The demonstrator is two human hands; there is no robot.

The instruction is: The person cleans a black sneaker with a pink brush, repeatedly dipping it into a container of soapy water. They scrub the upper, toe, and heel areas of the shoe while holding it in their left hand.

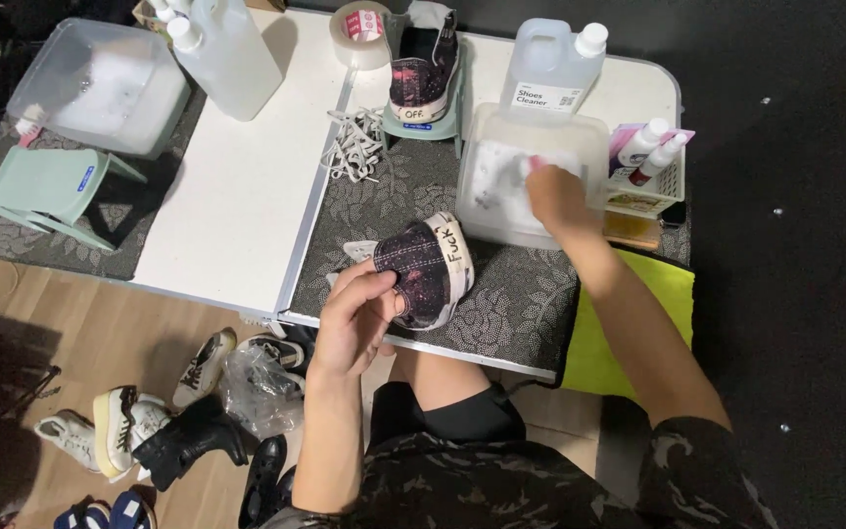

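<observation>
- Left hand point(359, 313): fingers curled around the heel end of a dark canvas sneaker point(425, 269) with pink speckles, holding it on the patterned grey mat point(521, 294) at the near table edge.
- Right hand point(557, 196): reaches into the clear plastic tub point(531, 132) of soapy water, fingers closed on a small pink item point(538, 165); its kind cannot be told.
- Behind the tub: a cleaner jug point(552, 64).
- Second matching sneaker point(425, 69): upright on a green stand point(423, 127), with white laces point(354, 145) beside it.
</observation>
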